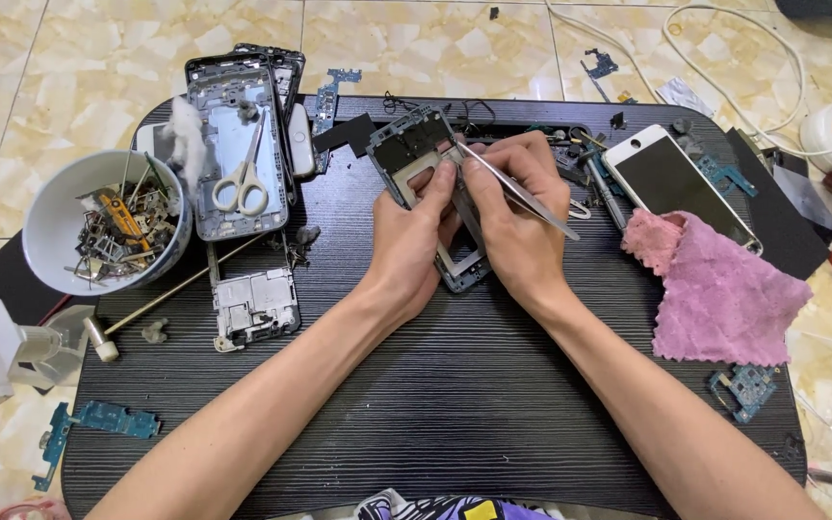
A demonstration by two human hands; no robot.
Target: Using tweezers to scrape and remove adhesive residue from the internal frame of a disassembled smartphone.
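Both hands meet over a gutted phone frame (426, 183) that lies near the middle back of the dark ribbed counter (455, 404). The left hand (414, 236) grips the frame's lower left side, its fingers (443, 183) curled and pressed on the frame's edge. The right hand (520, 217) covers the frame's right side, its fingers pinching metal tweezers (517, 188) whose tip sits at the frame's upper part, just beside the left fingertips. To the left, scissors (243, 178) lie on a stack of other phone shells (238, 116), with a white bowl (55, 217) of small metal scraps just beside the stack. A loose metal plate (254, 306) rests in front of the stack. To the right, a white-rimmed phone (676, 178) lies face up, its lower corner touching a pink cloth (724, 294). Small blue circuit boards lie at the counter's left (98, 421) and right (745, 387) front corners.
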